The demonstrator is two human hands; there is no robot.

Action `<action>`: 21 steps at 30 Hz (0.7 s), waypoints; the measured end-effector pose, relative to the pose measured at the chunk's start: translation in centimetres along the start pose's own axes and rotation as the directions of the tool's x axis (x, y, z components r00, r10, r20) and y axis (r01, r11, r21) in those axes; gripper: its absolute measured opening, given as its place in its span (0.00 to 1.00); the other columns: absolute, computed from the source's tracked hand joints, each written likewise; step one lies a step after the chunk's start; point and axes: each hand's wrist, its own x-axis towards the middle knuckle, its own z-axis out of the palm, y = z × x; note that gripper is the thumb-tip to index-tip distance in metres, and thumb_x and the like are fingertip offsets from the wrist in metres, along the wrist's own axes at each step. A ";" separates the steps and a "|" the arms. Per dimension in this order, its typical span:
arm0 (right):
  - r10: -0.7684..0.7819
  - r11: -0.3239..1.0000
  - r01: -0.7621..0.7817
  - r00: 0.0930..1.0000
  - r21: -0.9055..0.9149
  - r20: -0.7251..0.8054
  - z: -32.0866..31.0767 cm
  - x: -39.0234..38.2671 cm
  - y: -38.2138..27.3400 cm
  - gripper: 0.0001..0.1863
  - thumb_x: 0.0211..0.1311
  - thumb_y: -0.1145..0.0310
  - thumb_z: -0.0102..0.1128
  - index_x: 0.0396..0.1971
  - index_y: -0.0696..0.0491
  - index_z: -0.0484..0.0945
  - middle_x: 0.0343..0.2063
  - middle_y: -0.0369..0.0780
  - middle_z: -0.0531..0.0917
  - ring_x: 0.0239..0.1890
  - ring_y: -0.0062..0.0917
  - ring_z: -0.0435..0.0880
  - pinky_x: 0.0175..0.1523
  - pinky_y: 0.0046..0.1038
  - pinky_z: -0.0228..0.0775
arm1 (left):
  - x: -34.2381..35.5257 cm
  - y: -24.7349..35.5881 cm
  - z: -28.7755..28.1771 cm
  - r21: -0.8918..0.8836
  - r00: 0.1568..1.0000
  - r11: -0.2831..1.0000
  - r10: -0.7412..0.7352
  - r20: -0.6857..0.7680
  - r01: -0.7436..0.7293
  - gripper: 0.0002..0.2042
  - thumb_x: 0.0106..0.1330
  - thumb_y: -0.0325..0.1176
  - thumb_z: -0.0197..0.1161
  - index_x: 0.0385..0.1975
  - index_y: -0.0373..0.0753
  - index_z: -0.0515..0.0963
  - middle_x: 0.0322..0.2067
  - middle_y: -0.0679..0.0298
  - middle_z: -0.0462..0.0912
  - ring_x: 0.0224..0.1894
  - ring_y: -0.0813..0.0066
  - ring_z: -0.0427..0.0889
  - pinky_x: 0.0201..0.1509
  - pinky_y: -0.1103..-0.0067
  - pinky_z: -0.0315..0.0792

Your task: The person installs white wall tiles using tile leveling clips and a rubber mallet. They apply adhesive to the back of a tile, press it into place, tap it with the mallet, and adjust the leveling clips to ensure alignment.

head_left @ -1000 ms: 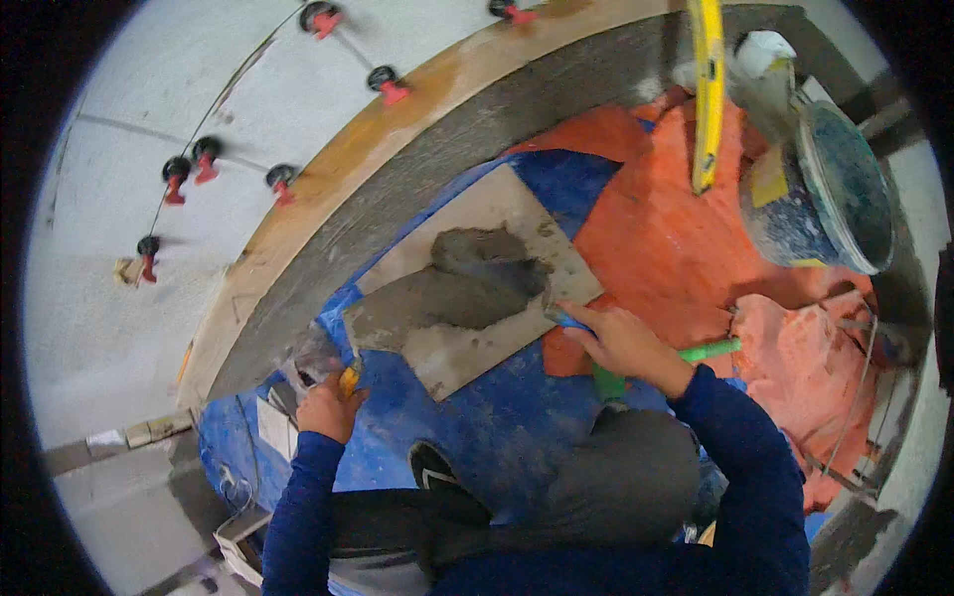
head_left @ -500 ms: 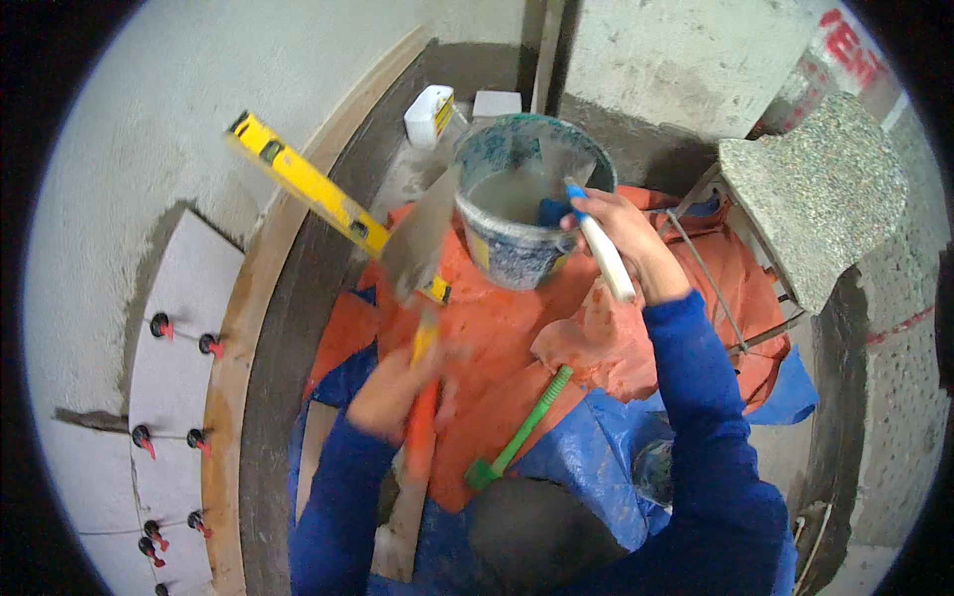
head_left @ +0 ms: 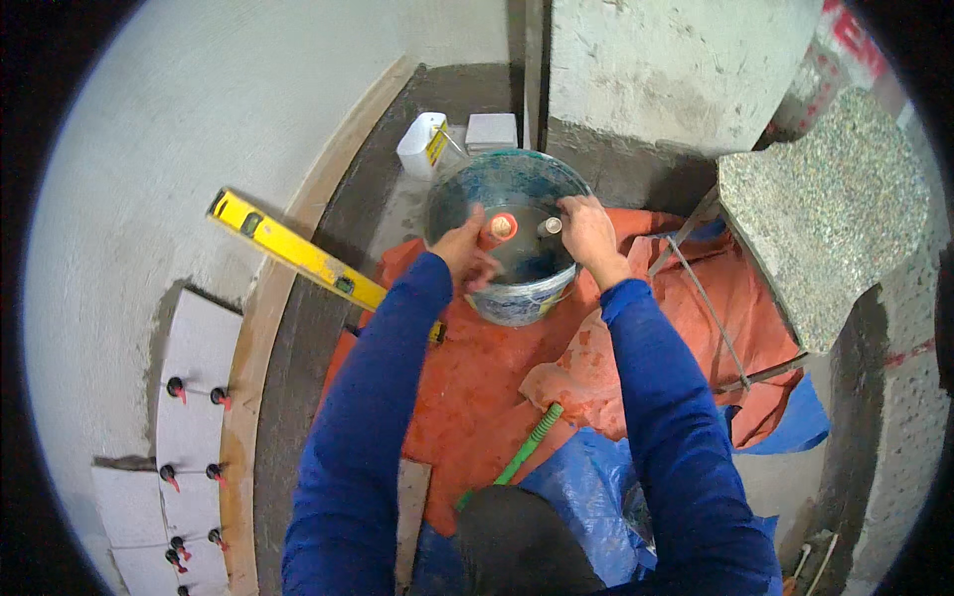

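Note:
A round bucket [head_left: 512, 306] with grey-splashed sides and murky water inside stands on the orange sheet. Both my hands are over its opening. My left hand [head_left: 460, 248], on the left side, is closed around the orange handle of a trowel [head_left: 499, 228]; the handle's butt points up and the blade is out of sight in the bucket. Opposite it, my right hand [head_left: 591, 236] has bent fingers at the pale handle of a brush [head_left: 550, 227], whose head is hidden below. A yellow spirit level [head_left: 298, 250] lies left of the bucket.
Behind the bucket are a white plastic container [head_left: 421, 144] and a pale block [head_left: 492, 130]. A speckled stone slab [head_left: 820, 214] rests on a metal frame at right. A green-handled tool [head_left: 532, 444] lies nearer me. Tiles [head_left: 194, 363] with levelling clips line the left side.
My left hand has swung the trowel from upright beside the bucket to blade-down inside it. My right hand has tipped the brush down into the bucket. The view has shifted slightly.

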 end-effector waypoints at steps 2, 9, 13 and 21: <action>0.043 0.998 -0.036 0.990 -0.054 0.136 0.3 1.2 1.0 0.15 0.58 0.73 0.59 0.45 0.53 0.86 0.41 0.45 0.88 0.48 0.42 0.85 0.52 0.43 0.79 | 2.2 1.3 -1.2 0.531 0.970 0.847 0.108 -0.218 0.025 0.35 0.71 0.68 0.52 0.42 0.36 0.85 0.29 0.51 0.86 0.29 0.59 0.86 0.33 0.66 0.80; 0.093 0.992 -0.085 0.992 -0.095 0.079 1.7 1.2 1.4 0.15 0.58 0.74 0.58 0.44 0.50 0.86 0.39 0.42 0.88 0.47 0.37 0.85 0.52 0.39 0.79 | 14.1 1.8 -3.7 0.995 0.926 0.093 0.379 0.006 -0.045 0.21 0.69 0.49 0.65 0.46 0.36 0.85 0.44 0.42 0.86 0.50 0.48 0.86 0.56 0.58 0.79; 0.101 0.995 -0.099 0.991 -0.030 0.086 1.6 1.4 1.6 0.15 0.55 0.75 0.60 0.44 0.52 0.84 0.39 0.40 0.86 0.48 0.37 0.83 0.50 0.38 0.79 | 21.5 -1.9 -3.4 0.998 0.821 0.043 0.570 0.012 -0.044 0.19 0.67 0.40 0.67 0.53 0.36 0.82 0.55 0.42 0.82 0.55 0.42 0.83 0.59 0.57 0.78; 0.119 0.992 -0.119 0.993 0.051 0.008 1.7 1.3 1.7 0.16 0.53 0.76 0.61 0.44 0.52 0.84 0.37 0.39 0.84 0.45 0.36 0.82 0.48 0.38 0.78 | 23.2 -3.4 -1.0 0.996 0.981 -0.011 0.175 -0.088 0.092 0.20 0.73 0.38 0.50 0.58 0.39 0.80 0.57 0.48 0.81 0.63 0.44 0.78 0.64 0.55 0.75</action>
